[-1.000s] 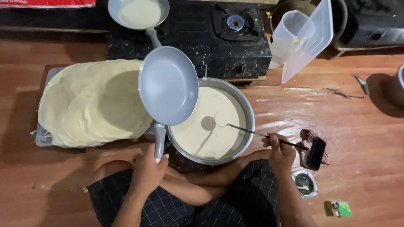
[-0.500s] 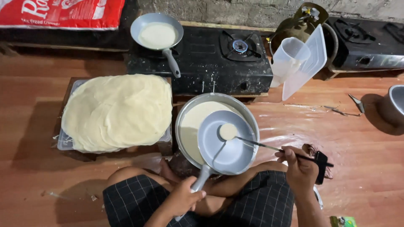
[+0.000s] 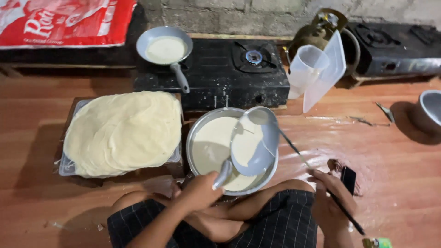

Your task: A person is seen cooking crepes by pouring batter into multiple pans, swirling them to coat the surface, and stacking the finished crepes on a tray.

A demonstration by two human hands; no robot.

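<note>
My left hand grips the handle of a small grey frying pan, tilted over a large metal bowl of pale batter; batter coats the inside of the pan. My right hand holds a thin dark-handled ladle whose far end reaches up behind the pan's upper rim. A thick stack of thin pale crepes lies on a tray to the left of the bowl. I sit cross-legged in dark checked cloth behind the bowl.
A black two-burner stove stands beyond the bowl, with a second grey pan of batter on its left burner. A clear plastic jug, a gas cylinder, another stove and a metal pot are to the right. A dark phone lies on the wooden floor.
The pan came down from above the crepe stack to the bowl, took a spot of batter, and is now tilted with batter spread across it. The ladle stayed at the bowl's right.
</note>
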